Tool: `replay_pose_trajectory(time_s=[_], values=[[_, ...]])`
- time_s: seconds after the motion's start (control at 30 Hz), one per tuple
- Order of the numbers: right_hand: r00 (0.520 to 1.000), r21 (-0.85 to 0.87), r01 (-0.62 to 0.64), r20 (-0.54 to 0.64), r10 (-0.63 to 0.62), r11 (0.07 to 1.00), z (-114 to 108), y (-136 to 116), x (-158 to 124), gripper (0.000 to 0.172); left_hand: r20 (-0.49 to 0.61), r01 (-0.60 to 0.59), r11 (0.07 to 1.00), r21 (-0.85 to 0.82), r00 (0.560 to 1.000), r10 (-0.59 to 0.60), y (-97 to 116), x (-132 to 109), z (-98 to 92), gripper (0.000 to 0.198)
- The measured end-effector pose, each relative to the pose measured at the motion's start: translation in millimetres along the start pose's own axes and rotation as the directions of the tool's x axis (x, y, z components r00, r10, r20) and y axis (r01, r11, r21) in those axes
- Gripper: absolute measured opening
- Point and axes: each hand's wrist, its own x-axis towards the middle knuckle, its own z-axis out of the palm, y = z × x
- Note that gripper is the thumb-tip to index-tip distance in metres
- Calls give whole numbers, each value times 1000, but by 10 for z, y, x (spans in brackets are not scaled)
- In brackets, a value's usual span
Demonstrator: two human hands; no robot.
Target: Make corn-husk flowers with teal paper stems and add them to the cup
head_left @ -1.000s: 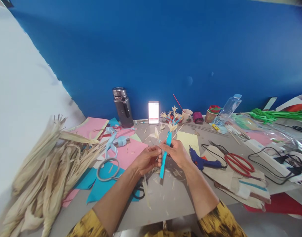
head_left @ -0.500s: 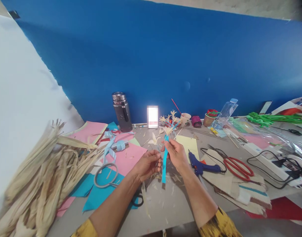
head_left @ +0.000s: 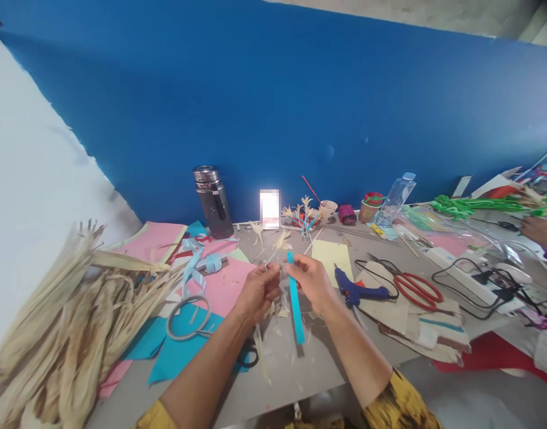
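Between the fingers of my left hand (head_left: pixel 261 291) are thin stems that carry pale husk flowers (head_left: pixel 280 241). My right hand (head_left: pixel 313 280) pinches the upper end of a bright blue paper strip (head_left: pixel 295 310), whose lower end hangs down over the table. The two hands are close together, with a small gap between the fingertips. Just beyond them, a bunch of finished-looking husk flowers with blue stems (head_left: pixel 305 220) lies near a paper cup (head_left: pixel 328 210). A blue glue gun (head_left: pixel 358 290) lies to the right of my right hand.
Dried corn husks (head_left: pixel 72 322) are heaped on the left, beside blue paper (head_left: pixel 184 351) and grey-handled scissors (head_left: pixel 188 319). A dark thermos (head_left: pixel 213 202) stands at the back. On the right are red-handled scissors (head_left: pixel 419 291), a power strip (head_left: pixel 468 280) and another person's hand (head_left: pixel 539 231).
My right hand has drawn the blue strip away from the flower, and the strip now tilts the other way. The view has turned slightly right, bringing another person's hand into sight.
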Motion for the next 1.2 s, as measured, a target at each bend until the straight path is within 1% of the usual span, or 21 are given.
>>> replay_pose_trajectory(time_s=[0.17, 0.3, 0.4, 0.43, 0.5, 0.57, 0.6, 0.63, 0.67, 0.7, 0.73, 0.77, 0.8, 0.87, 0.93, 1.0, 1.1, 1.2], values=[[995, -152, 96, -11, -98, 984, 33, -11, -124, 33, -35, 24, 999, 30, 999, -23, -42, -11, 0, 40], [990, -297, 122, -37, -138, 947, 17, 31, -155, 29, -31, 55, 997, 56, 998, -53, -49, -21, 21, 41], [986, -379, 123, -53, -155, 917, 32, 57, -182, 30, -22, 70, 994, 85, 997, -69, -59, -29, 35, 41], [987, -396, 124, -48, -155, 910, 31, 55, -200, 32, -19, 74, 993, 97, 997, -73, -64, -32, 37, 41], [989, -416, 134, 5, -145, 900, -18, 26, -253, 38, -15, 77, 990, 119, 997, -76, -71, -35, 39, 39], [988, -462, 156, 77, -135, 873, -168, -28, -326, 45, -33, 58, 986, 158, 998, -54, -71, -35, 38, 39], [987, -518, 164, 87, -138, 840, -290, -58, -367, 45, -47, 47, 981, 187, 998, -39, -67, -33, 37, 38], [985, -611, 168, 66, -162, 773, -439, -85, -408, 38, -58, 36, 975, 218, 998, -24, -61, -31, 36, 38], [980, -723, 144, 11, -197, 676, -608, -107, -446, 30, -64, 29, 969, 247, 998, -13, -55, -29, 35, 38], [974, -819, 110, -25, -226, 564, -787, -122, -481, 27, -68, 24, 963, 270, 998, -6, -50, -27, 33, 38], [975, -893, 84, -18, -220, 443, -965, -129, -511, 26, -69, 26, 958, 285, 998, -6, -47, -25, 30, 37], [982, -943, 83, 23, -186, 323, -1131, -128, -535, 27, -75, 28, 955, 296, 997, -6, -46, -22, 27, 37], [988, -969, 93, 61, -143, 228, -1274, -120, -554, 31, -87, 32, 952, 304, 996, -6, -49, -20, 23, 37], [987, -983, 153, 148, -54, 105, -1473, -86, -573, 40, -112, 39, 949, 314, 994, -3, -62, -15, 14, 37], [979, -978, 205, 205, -8, 49, -1561, -40, -567, 46, -123, 39, 949, 311, 992, -1, -79, -11, 10, 36], [978, -977, 210, 210, -2, 27, -1582, 2, -535, 47, -132, 50, 952, 302, 991, -10, -90, -9, 14, 35], [983, -983, 183, 183, 3, 24, -1603, 40, -461, 44, -156, 84, 952, 295, 987, -38, -88, -13, 35, 34], [978, -977, 207, 207, 2, 49, -1692, 58, -401, 34, -170, 92, 950, 298, 985, -42, -76, -21, 53, 33]])
